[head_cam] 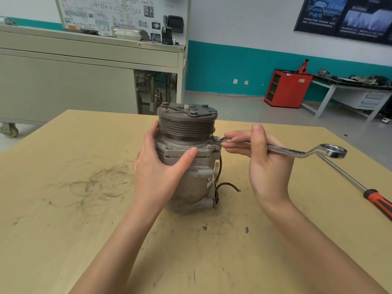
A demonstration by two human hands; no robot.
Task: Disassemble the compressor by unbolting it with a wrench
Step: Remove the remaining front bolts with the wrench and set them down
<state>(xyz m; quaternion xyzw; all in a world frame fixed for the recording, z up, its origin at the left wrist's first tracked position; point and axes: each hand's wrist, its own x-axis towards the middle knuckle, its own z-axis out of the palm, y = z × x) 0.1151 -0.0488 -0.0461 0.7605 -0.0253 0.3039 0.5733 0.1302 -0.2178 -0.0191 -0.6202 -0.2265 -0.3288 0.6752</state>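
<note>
Scuffed worktop [63,230]: left grip [157,166] curled round upright compressor [186,179]. Right grip [265,164] pinches ring wrench [297,152], end on flange bolt [217,139]. Loosening step; next needs firm anticlockwise pull.

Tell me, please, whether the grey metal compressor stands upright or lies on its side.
Upright: the grey metal compressor stands on end on the tan table, its grooved pulley uppermost, the left hand gripping it.

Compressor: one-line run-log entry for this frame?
left hand grips compressor | right hand holds wrench | wrench end on flange bolt | screwdriver lies on table
</note>
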